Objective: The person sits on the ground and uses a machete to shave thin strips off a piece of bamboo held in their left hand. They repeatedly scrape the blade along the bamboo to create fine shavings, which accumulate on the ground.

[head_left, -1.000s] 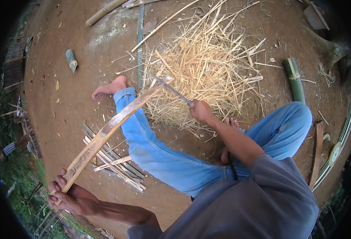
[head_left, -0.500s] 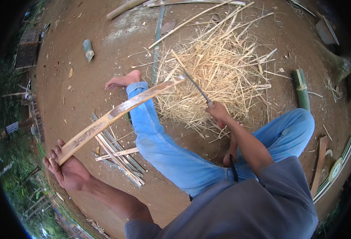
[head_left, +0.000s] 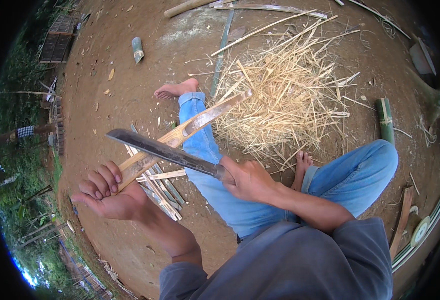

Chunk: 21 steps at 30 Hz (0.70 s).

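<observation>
The left hand (head_left: 112,194) curls its fingers over the near end of the wooden strip (head_left: 172,138), pressing it to the palm with the thumb held out to the side; the strip runs forward and rightward from this hand. The right hand (head_left: 247,180) is closed firmly around the handle of the knife (head_left: 165,151), whose blade points leftward and crosses over the strip just ahead of the left fingers. Hazard: a stroke pulled toward the left hand could cut those fingers if the blade skids on the strip. A loose left grip could let the strip twist, and a deep stroke could reach the trouser leg (head_left: 200,142) beneath it. Containers: neither hand holds one. Well ahead and to the right of the right hand, a grey object (head_left: 422,56) may be a tub; its inside does not show.
</observation>
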Motion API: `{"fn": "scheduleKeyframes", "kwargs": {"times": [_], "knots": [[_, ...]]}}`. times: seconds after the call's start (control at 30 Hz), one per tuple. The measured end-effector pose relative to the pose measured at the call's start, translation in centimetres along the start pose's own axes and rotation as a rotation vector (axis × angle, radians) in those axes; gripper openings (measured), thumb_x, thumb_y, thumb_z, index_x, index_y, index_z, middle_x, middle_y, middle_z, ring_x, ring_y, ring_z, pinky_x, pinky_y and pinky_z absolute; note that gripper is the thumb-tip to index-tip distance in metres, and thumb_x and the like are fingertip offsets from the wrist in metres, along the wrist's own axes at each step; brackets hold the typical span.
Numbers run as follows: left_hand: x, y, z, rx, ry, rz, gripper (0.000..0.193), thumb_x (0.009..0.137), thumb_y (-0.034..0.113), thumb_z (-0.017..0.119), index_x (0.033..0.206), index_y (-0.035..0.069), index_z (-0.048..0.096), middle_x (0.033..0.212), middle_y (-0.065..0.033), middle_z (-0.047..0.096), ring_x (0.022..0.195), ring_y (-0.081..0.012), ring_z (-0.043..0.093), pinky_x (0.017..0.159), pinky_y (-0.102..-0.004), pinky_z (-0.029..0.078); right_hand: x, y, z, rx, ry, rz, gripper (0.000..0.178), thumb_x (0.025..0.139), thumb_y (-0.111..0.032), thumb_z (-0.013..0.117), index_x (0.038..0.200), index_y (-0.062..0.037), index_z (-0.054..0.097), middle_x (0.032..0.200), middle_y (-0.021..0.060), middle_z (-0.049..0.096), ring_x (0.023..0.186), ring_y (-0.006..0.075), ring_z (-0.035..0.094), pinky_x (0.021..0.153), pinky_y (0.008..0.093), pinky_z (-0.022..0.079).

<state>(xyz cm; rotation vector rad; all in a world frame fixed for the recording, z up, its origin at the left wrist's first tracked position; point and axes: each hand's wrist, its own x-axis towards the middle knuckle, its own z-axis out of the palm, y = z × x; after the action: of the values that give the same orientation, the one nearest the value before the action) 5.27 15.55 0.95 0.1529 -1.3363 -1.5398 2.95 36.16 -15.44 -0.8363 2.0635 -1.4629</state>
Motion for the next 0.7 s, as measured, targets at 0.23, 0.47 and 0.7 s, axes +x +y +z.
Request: {"fn": "scheduleKeyframes", "kwargs": {"times": [0.23,0.47,0.7], "knots": [[-1.9,0.5,1.2,0.077,0.148,0.047,0.052,0.106,0.047,0.027,0.061,0.020,0.023,0.052,0.0043,0.019,0.044,-0.0079,0.017,0.044,-0.0228,0.022,-1.3,-0.5,-0.9,-0.054,-0.011,0.032,0.030,0.079,-0.011,0.063,0.105,0.0006,0.055,0.064,0.0237,0.062,0.061,0.0419,0.064,0.056,0.0460,0.052],[-3.7,0.8,2.8,0.045,0.069,0.078,0.050,0.106,0.045,0.026,0.063,0.019,0.024,0.052,0.0039,0.018,0.045,-0.0078,0.017,0.045,-0.0229,0.023,-0.7,6.3,-3.0,0.019,0.066,0.337,0.019,0.080,-0.010,0.063,0.095,-0.0013,0.054,0.062,0.0197,0.060,0.055,0.0355,0.063,0.055,0.0438,0.049],[-3.7,1.0,3.6,0.053,0.047,0.068,0.050,0.106,0.044,0.026,0.064,0.019,0.025,0.053,0.0043,0.020,0.045,-0.0075,0.018,0.045,-0.0224,0.023,-2.2,1.9,-1.6,0.013,0.031,0.044,0.033,0.074,-0.009,0.066,0.104,-0.0018,0.056,0.066,0.0228,0.062,0.061,0.0380,0.065,0.057,0.0453,0.051]]}}
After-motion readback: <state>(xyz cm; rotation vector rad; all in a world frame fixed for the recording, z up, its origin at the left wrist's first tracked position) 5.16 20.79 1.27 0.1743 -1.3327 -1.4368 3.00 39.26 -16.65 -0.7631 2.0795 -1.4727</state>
